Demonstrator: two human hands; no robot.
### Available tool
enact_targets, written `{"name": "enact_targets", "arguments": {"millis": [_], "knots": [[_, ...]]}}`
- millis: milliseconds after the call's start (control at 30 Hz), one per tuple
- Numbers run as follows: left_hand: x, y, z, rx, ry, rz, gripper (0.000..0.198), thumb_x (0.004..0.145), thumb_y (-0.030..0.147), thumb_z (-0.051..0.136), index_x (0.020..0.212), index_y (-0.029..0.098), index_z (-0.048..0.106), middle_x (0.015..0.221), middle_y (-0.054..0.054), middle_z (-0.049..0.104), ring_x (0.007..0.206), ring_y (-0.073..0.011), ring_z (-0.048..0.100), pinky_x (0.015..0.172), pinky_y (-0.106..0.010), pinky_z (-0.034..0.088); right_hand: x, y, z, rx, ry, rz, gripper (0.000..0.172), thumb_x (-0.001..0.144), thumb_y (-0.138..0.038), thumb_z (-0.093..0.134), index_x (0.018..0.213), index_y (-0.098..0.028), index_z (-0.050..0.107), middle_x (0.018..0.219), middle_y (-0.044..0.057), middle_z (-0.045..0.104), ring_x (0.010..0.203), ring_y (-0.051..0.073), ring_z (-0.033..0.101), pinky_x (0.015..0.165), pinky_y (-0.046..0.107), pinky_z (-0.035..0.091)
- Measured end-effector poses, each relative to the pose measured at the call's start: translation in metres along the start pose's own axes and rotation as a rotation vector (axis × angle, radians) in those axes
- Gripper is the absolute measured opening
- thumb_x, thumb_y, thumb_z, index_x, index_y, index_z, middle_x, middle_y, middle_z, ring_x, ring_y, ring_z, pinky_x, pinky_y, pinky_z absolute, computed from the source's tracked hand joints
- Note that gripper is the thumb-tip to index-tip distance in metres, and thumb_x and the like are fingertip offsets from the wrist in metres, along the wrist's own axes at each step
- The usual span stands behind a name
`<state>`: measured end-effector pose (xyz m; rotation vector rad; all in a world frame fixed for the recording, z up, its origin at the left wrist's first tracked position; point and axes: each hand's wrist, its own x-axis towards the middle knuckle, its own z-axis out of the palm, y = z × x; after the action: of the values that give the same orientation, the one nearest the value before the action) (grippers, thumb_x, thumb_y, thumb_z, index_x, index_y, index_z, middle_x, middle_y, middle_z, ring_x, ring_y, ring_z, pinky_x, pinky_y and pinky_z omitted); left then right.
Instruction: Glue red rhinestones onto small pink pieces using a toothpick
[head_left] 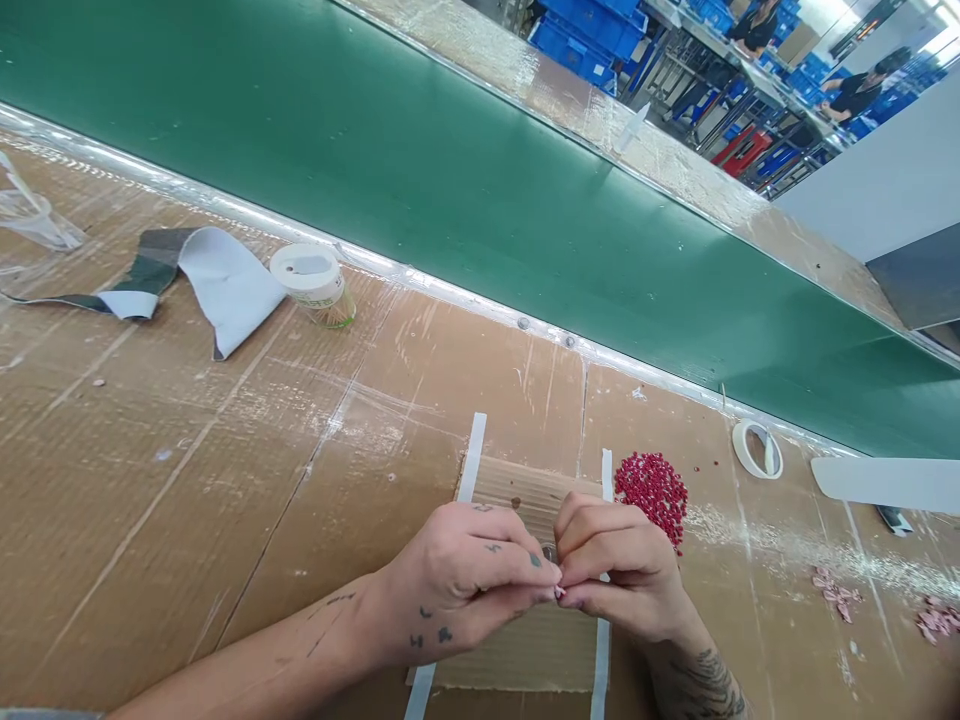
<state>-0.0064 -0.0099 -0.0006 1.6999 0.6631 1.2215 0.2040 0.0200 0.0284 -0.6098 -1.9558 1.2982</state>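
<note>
Over a taped-down piece of corrugated cardboard (536,655), both my hands meet fingertip to fingertip. My left hand (480,570) is closed in a pinch on a tiny pink piece (559,592), of which only a bit shows. Thumb and fingers of my right hand (622,560) are pinched against the same spot, touching the pink piece; anything else between them is hidden. Just beyond my right hand lies a heap of small dark red beads (651,490). White tape strips (602,660) run along the cardboard's sides.
A green conveyor belt (450,190) crosses behind the cardboard-covered table. Left stand a tub of thin sticks (315,285) and a curled white-and-dark sheet (225,280). On the right are a tape roll (739,450), a white strip (892,483) and small pink pieces (836,593). People work far off.
</note>
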Motion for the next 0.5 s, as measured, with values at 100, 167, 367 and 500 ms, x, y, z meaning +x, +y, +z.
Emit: {"name": "enact_targets", "arguments": {"millis": [100, 167, 367, 500], "knots": [[0.001, 0.004, 0.000, 0.019, 0.007, -0.003, 0.013, 0.095, 0.016, 0.065, 0.091, 0.016, 0.078, 0.080, -0.007, 0.078, 0.064, -0.0130, 0.069, 0.063, -0.022, 0.057, 0.000, 0.000, 0.000, 0.020, -0.015, 0.002, 0.011, 0.095, -0.028, 0.070, 0.092, -0.019, 0.075, 0.071, 0.004, 0.069, 0.069, 0.014, 0.061, 0.065, 0.029, 0.053], [0.003, 0.007, -0.001, 0.029, 0.004, -0.016, 0.014, 0.094, 0.014, 0.065, 0.089, 0.015, 0.078, 0.080, -0.008, 0.078, 0.064, -0.0133, 0.070, 0.064, -0.021, 0.058, 0.001, 0.000, 0.000, 0.023, -0.016, -0.008, 0.012, 0.095, -0.028, 0.070, 0.091, -0.018, 0.075, 0.070, 0.004, 0.069, 0.069, 0.014, 0.060, 0.064, 0.029, 0.052], [0.007, 0.014, -0.002, 0.021, 0.008, -0.023, 0.016, 0.095, 0.014, 0.064, 0.086, 0.013, 0.078, 0.079, -0.009, 0.079, 0.064, -0.0134, 0.071, 0.064, -0.021, 0.060, 0.001, -0.001, 0.001, 0.020, -0.027, -0.027, 0.014, 0.097, -0.029, 0.067, 0.091, -0.018, 0.073, 0.071, 0.004, 0.068, 0.069, 0.014, 0.061, 0.065, 0.029, 0.053], [0.005, 0.013, 0.001, 0.033, 0.035, 0.000, 0.015, 0.095, 0.013, 0.064, 0.088, 0.013, 0.077, 0.078, -0.008, 0.078, 0.063, -0.0124, 0.070, 0.062, -0.020, 0.060, -0.001, 0.002, 0.002, 0.051, -0.014, -0.009, 0.014, 0.096, -0.031, 0.069, 0.091, -0.019, 0.074, 0.071, 0.003, 0.068, 0.068, 0.014, 0.060, 0.065, 0.029, 0.053]]}}
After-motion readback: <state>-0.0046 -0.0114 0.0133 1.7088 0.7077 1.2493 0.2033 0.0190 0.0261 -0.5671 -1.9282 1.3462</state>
